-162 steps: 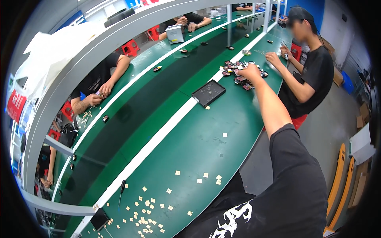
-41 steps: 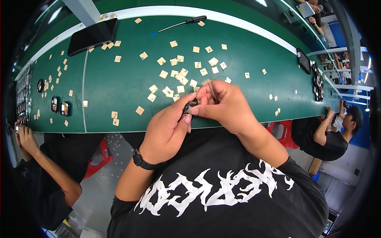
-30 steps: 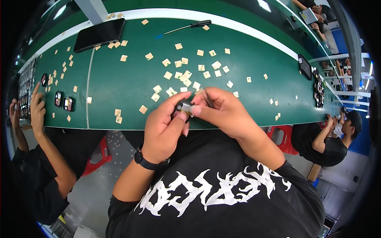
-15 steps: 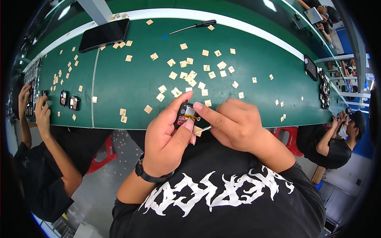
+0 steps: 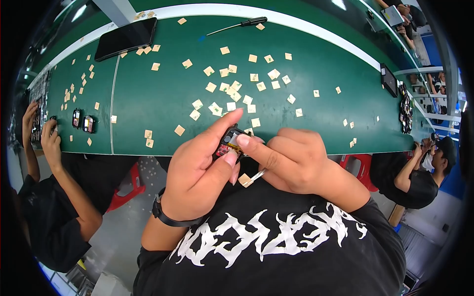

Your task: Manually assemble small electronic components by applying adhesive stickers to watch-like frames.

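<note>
An opened smartwatch case (image 5: 230, 141), black with red and yellow circuitry inside, sits between the thumb and fingers of my left hand (image 5: 192, 165). My left thumb lies on its lower part. The index finger of my right hand (image 5: 298, 160) presses on the grey part at the top of the case. Tucked in the same right hand are metal tweezers (image 5: 258, 174), pointing down and to the left. A small tan paper square (image 5: 244, 180) is at their tips, just below the watch case and apart from it.
Many tan paper squares (image 5: 232, 91) are scattered over the green table (image 5: 163, 103). At the back lie a black phone (image 5: 126, 38) and a screwdriver (image 5: 252, 22). Two opened watch cases (image 5: 89, 124) stand at left near a co-worker's hands (image 5: 51, 140). Another person (image 5: 419, 177) sits at right.
The tweezers and paper square have moved down, farther from the watch case. My left hand has shifted slightly left, and my right index finger still presses on the case.
</note>
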Demonstrator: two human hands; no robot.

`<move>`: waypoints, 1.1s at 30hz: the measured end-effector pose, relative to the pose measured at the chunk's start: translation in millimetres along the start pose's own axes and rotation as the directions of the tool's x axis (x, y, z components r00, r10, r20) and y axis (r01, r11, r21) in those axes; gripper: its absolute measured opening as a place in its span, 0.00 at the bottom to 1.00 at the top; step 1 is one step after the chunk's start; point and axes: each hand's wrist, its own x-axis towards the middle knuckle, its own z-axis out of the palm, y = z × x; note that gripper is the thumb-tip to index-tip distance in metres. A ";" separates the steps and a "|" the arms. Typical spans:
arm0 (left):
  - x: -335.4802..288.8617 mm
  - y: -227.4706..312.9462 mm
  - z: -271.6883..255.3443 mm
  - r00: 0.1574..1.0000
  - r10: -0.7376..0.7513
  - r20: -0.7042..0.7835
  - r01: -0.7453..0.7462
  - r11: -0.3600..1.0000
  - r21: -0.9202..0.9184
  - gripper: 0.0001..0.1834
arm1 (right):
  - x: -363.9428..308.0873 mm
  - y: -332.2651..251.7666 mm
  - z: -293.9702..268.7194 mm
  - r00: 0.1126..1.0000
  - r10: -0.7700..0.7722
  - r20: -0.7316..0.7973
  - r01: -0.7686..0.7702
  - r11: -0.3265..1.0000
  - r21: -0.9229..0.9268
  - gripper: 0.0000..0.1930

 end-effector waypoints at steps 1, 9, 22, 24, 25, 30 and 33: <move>1.2 0.8 -1.6 1.000 -0.001 0.000 0.001 1.000 0.003 0.29 | 0.5 0.8 -0.3 1.000 0.007 -0.001 -0.007 1.000 0.020 0.35; 6.8 5.7 -3.2 0.994 0.105 0.007 -0.105 0.994 -0.019 0.29 | -25.0 16.3 -17.4 0.940 0.340 -0.030 -0.307 0.880 0.362 0.35; 14.3 -19.7 -70.9 0.948 0.125 -0.292 0.008 0.910 0.415 0.24 | -221.7 134.3 -134.5 0.198 0.869 -0.453 -0.920 0.324 0.220 0.29; 16.8 -13.0 -63.6 0.918 0.155 -0.364 0.028 0.892 0.452 0.21 | -253.5 147.5 -157.4 0.076 0.810 -0.581 -0.972 0.192 0.139 0.23; 16.1 -14.3 -66.8 0.909 0.192 -0.371 0.003 0.885 0.466 0.23 | -272.1 154.9 -168.8 0.037 0.765 -0.643 -0.986 0.132 0.100 0.21; 13.5 4.2 -77.7 0.828 0.310 -0.467 0.152 0.678 0.719 0.18 | -325.6 210.4 -221.3 0.056 0.597 -0.801 -0.994 -0.039 -0.099 0.16; 7.5 2.8 -119.6 0.792 0.488 -0.367 0.250 0.289 0.924 0.17 | -343.9 260.1 -236.6 0.095 0.479 -0.873 -0.982 -0.097 -0.160 0.16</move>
